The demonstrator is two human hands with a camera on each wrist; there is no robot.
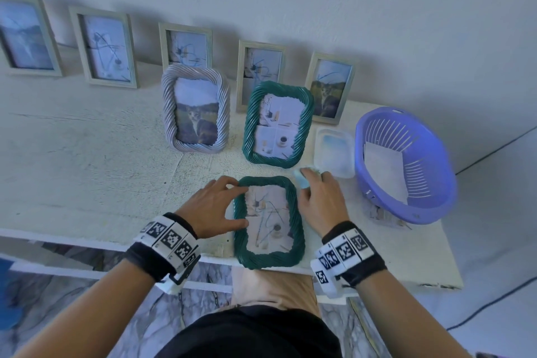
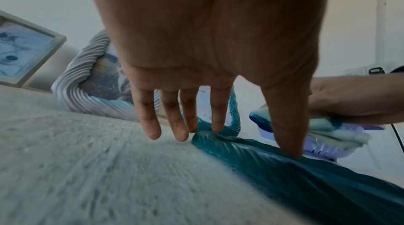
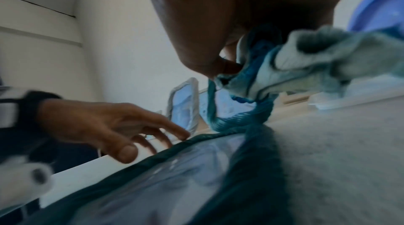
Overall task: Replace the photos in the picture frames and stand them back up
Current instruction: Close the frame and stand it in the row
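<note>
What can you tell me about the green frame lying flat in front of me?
The dark green frame is rectangular with rounded corners and a twisted, rope-like rim. It lies flat, face up, at the table's near edge, holding a scribbled-over photo. The left hand touches its left rim.

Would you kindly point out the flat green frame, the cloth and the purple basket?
flat green frame (image 1: 296, 259): head view, bottom rim.
cloth (image 3: 310, 66): right wrist view, bunched folds held by the right hand (image 1: 319, 200).
purple basket (image 1: 436, 206): head view, near wall.
</note>
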